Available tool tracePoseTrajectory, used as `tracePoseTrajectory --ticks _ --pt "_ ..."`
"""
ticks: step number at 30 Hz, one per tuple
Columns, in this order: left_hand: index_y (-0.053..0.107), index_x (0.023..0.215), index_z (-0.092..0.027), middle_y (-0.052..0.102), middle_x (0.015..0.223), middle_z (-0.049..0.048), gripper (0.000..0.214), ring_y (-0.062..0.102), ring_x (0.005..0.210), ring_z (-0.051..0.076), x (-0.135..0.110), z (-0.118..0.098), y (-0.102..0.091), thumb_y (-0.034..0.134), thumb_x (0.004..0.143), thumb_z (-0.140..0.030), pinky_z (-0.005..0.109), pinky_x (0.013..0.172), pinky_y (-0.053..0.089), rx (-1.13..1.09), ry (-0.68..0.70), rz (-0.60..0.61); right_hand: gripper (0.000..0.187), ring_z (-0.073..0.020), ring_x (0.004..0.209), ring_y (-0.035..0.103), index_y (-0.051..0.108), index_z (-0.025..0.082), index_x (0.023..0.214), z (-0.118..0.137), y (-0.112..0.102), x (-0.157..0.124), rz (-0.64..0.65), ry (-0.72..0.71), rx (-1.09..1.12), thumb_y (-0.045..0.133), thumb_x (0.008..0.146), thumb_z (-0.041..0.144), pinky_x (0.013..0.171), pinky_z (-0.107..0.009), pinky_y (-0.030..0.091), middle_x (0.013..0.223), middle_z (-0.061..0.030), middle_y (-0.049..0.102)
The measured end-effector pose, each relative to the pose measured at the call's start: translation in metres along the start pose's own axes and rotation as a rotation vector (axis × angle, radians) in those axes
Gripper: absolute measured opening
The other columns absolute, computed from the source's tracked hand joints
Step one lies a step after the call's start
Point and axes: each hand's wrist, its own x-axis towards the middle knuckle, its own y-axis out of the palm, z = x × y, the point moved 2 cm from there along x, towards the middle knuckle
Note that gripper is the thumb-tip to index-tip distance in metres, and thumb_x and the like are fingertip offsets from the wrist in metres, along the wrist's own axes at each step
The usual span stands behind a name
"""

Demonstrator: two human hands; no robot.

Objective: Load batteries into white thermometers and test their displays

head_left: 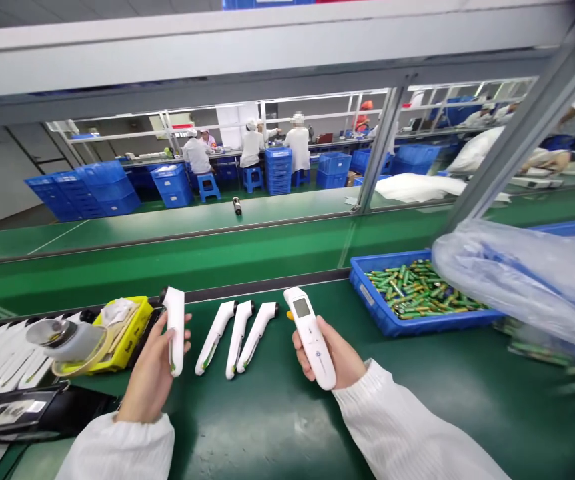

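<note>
My left hand [151,370] is closed around a white handheld thermometer [175,328], held upright with its side toward me. My right hand [336,357] grips a second white thermometer [310,335] with its small screen facing up. Between my hands, three more white thermometers [237,335] lie side by side on the green bench [267,427], their heads pointing away from me.
A blue tray [392,320] of green batteries sits at the right, beside a clear plastic bag [517,280] over another bin. A yellow tray [127,340] with a grey tape roll [65,337] stands at the left. Several seated workers sit beyond the conveyor.
</note>
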Motion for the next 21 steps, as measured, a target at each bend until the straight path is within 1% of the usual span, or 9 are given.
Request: tracePoseTrajectory --ticks 2,3,4,6,8,11,13,17,21 --pt "0.055 0.112 -0.017 0.058 0.082 0.0013 0.043 0.045 0.055 0.006 -0.018 -0.01 0.024 0.063 0.079 -0.042 0.017 0.049 0.04 -0.244 -0.109 0.145 0.045 -0.0091 0.032 0.045 0.053 0.016 0.074 -0.003 0.0 0.0 -0.053 -0.06 -0.034 0.063 0.072 0.06 0.03 -0.019 0.034 0.046 0.0023 0.053" --pt "0.057 0.107 -0.015 0.055 0.074 -0.0001 0.041 0.042 0.052 0.006 -0.028 -0.013 0.037 0.066 0.077 -0.041 0.017 0.047 0.038 -0.315 -0.146 0.209 0.043 -0.009 0.032 0.044 0.052 0.017 0.075 -0.004 -0.001 -0.001 -0.08 -0.082 -0.044 0.067 0.071 0.057 0.029 -0.019 0.033 0.047 0.0033 0.054" --pt "0.058 0.103 -0.015 0.054 0.07 -0.0008 0.037 0.042 0.052 0.006 -0.036 -0.014 0.049 0.068 0.076 -0.038 0.017 0.046 0.036 -0.348 -0.178 0.26 0.042 -0.0089 0.032 0.044 0.05 0.018 0.076 -0.005 0.0 -0.001 -0.095 -0.086 -0.051 0.069 0.07 0.054 0.028 -0.019 0.033 0.048 0.0039 0.054" --pt "0.059 0.096 -0.015 0.056 0.072 0.0005 0.03 0.045 0.053 0.007 -0.049 -0.011 0.069 0.067 0.078 -0.037 0.018 0.047 0.038 -0.369 -0.229 0.321 0.04 -0.0087 0.032 0.045 0.05 0.017 0.076 -0.006 0.002 -0.004 -0.087 -0.059 -0.071 0.068 0.071 0.053 0.028 -0.018 0.033 0.05 0.0034 0.055" --pt "0.059 0.09 -0.014 0.058 0.07 0.0015 0.025 0.049 0.055 0.008 -0.056 -0.003 0.079 0.062 0.083 -0.038 0.02 0.053 0.041 -0.328 -0.246 0.375 0.04 -0.0085 0.033 0.047 0.05 0.017 0.079 -0.004 0.006 -0.007 -0.063 -0.025 -0.08 0.065 0.073 0.053 0.028 -0.018 0.033 0.053 0.0025 0.057" --pt "0.06 0.085 -0.015 0.057 0.062 0.0005 0.026 0.052 0.055 0.01 -0.059 0.007 0.08 0.057 0.086 -0.04 0.022 0.057 0.043 -0.232 -0.246 0.445 0.043 -0.0083 0.033 0.048 0.051 0.016 0.092 -0.004 0.012 -0.012 -0.052 0.01 -0.069 0.067 0.073 0.052 0.028 -0.018 0.035 0.06 0.0026 0.06" --pt "0.06 0.086 -0.015 0.058 0.061 0.0005 0.027 0.053 0.055 0.011 -0.059 0.011 0.078 0.055 0.087 -0.041 0.022 0.057 0.043 -0.192 -0.267 0.487 0.046 -0.0082 0.032 0.048 0.05 0.017 0.095 -0.005 0.014 -0.013 -0.068 0.016 -0.065 0.068 0.071 0.052 0.027 -0.018 0.035 0.061 0.0033 0.06" --pt "0.062 0.093 -0.014 0.063 0.067 0.0027 0.03 0.058 0.059 0.012 -0.06 0.014 0.079 0.055 0.086 -0.043 0.023 0.06 0.045 -0.149 -0.311 0.553 0.043 -0.0092 0.032 0.05 0.051 0.016 0.085 -0.01 0.014 -0.013 -0.097 0.02 -0.076 0.067 0.071 0.054 0.028 -0.019 0.037 0.061 0.0022 0.06" --pt "0.062 0.091 -0.015 0.062 0.059 0.002 0.033 0.057 0.056 0.012 -0.062 0.016 0.08 0.056 0.085 -0.046 0.023 0.059 0.046 -0.145 -0.34 0.527 0.043 -0.0103 0.03 0.049 0.051 0.016 0.077 -0.008 0.011 -0.012 -0.177 0.042 -0.097 0.065 0.071 0.057 0.028 -0.02 0.037 0.054 0.002 0.059"
